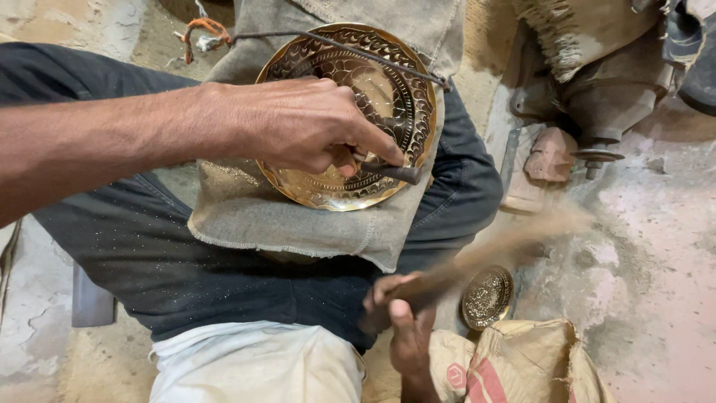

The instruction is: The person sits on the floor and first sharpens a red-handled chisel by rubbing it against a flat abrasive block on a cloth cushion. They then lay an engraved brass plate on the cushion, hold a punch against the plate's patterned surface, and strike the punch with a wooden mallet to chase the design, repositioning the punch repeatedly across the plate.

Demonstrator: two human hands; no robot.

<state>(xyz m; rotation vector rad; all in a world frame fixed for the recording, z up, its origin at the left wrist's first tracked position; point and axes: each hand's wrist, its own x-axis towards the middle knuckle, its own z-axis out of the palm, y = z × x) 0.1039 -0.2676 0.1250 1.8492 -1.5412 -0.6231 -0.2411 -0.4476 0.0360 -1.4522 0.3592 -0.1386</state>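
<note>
A person's left hand (pixel 313 127) is curled tight around a short dark metal punch (pixel 395 174), thumb and forefinger pinching it, with the tool's tip pressed onto the lower right part of a round brass plate (pixel 388 82). The right hand (pixel 399 321), lower in the frame, is closed in a fist around the handle of a wooden mallet (pixel 485 254), which shows as a brown blur slanting up to the right, its head too smeared to make out.

The plate, covered in rings of fine scalloped pattern, lies face up on a piece of coarse grey cloth (pixel 298 216) spread over the person's leg, clad in dark trousers (pixel 186 269) dusted with bright specks. A thin metal rod (pixel 358 51) crosses the plate's upper edge, running back to a knot of orange cord (pixel 201 30) at the upper left.

Just beside the right hand, on the ground, a smaller patterned brass disc (pixel 487 297) leans against a tan sack (pixel 522 362) with red markings. A white cloth (pixel 253 366) sits at the bottom centre. At the upper right stands a dusty metal machine part (pixel 597 104), with a reddish stone (pixel 550 155) just beside it on the pale, gritty floor (pixel 656 283).
</note>
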